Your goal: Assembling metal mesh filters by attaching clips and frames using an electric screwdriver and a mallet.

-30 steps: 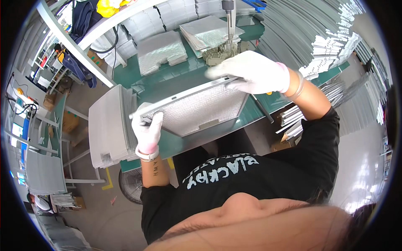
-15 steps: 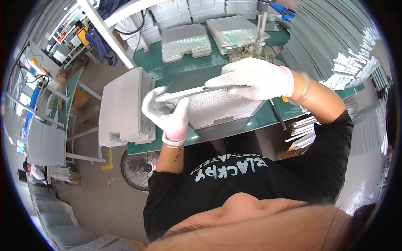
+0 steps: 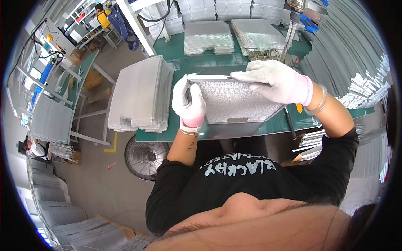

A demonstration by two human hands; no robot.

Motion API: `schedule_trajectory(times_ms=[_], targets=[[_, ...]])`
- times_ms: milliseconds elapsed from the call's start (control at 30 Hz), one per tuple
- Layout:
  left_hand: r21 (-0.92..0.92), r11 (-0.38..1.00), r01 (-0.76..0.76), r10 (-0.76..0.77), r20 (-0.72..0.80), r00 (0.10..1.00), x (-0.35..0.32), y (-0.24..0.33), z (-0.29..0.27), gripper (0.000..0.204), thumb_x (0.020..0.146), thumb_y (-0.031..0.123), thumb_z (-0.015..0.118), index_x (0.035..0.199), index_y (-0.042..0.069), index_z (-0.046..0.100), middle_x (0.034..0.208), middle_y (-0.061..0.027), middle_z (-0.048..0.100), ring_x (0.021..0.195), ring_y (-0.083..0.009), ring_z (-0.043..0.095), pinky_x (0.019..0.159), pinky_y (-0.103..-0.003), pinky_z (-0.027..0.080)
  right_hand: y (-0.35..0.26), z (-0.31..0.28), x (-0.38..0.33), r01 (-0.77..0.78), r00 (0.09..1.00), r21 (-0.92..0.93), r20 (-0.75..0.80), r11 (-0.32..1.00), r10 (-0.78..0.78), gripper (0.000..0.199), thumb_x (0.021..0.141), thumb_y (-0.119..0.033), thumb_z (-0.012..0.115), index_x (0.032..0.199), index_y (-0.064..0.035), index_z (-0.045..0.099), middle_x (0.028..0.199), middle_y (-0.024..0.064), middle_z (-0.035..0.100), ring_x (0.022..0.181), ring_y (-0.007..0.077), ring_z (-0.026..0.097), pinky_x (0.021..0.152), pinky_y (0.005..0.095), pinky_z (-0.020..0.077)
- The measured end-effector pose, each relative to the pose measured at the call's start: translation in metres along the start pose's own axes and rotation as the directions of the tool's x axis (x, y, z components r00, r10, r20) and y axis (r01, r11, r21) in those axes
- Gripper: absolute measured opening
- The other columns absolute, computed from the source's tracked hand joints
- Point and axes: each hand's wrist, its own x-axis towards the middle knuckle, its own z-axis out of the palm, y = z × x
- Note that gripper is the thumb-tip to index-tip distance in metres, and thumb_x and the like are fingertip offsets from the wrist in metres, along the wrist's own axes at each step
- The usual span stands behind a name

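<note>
A silver, textured mesh panel (image 3: 238, 98) is tilted up at the front of the green table, a pale frame strip (image 3: 213, 78) along its top edge. My left hand (image 3: 189, 100), in a white glove with a pink cuff, is closed around the panel's left upper corner. Gloved the same way, my right hand (image 3: 276, 83) pinches the strip and top edge toward the right, fingers stretched along it. Part of the panel's right side is hidden behind that hand.
Stacked mesh panels (image 3: 136, 94) stand left on the green table (image 3: 197, 65); more stacks (image 3: 208, 37) lie behind. An upright metal machine (image 3: 289, 37) rises at the back right. A dark rod-like tool (image 3: 290, 123) and white strips (image 3: 312, 142) are at right. A fan (image 3: 146, 157) stands on the floor.
My left hand has turned more upright and closed in on the panel's corner, where the strip's end was sticking out. The head view has shifted, moving the whole scene.
</note>
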Motion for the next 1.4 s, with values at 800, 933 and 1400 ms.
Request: schedule_trajectory(times_ms=[800,933,1400], targets=[[-0.116,0.698,-0.706,0.346,0.918,0.191,0.128,0.081,0.082,0.032,0.086,0.014,0.063,0.117,0.011,0.062,0.079,-0.0069,0.063,0.068,-0.0237,0.064,0.061,-0.035,0.051,0.057,0.19,-0.248,-0.942,0.092,-0.334,-0.163,0.032,0.982,0.039,0.091,-0.021,0.058,0.127,-0.0051,0.052,0.114,0.0234,0.058,0.099,0.04,0.064,0.086,0.0492,0.0545],[-0.373,0.629,-0.682,0.492,0.871,-0.022,0.054,0.049,0.115,0.027,0.085,0.016,0.056,0.112,0.016,0.06,0.068,-0.0019,0.051,0.058,-0.0198,0.056,0.056,-0.036,0.046,0.054,0.194,-0.266,-0.984,0.17,-0.005,-0.341,0.179,0.925,0.037,0.092,-0.015,0.057,0.126,-0.002,0.053,0.111,0.0243,0.06,0.098,0.0398,0.064,0.088,0.0455,0.053],[0.185,0.813,-0.552,0.297,0.684,0.666,-0.004,0.019,0.127,0.04,0.064,0.041,0.084,0.087,0.015,0.064,0.067,0.0007,0.053,0.063,-0.0212,0.053,0.063,-0.038,0.038,-0.076,-0.029,-0.171,-0.568,0.596,0.229,-0.548,0.79,0.587,0.056,0.098,-0.012,0.055,0.15,0.0002,0.037,0.094,0.004,0.061,0.063,0.0055,0.049,0.06,0.02,0.0448]])
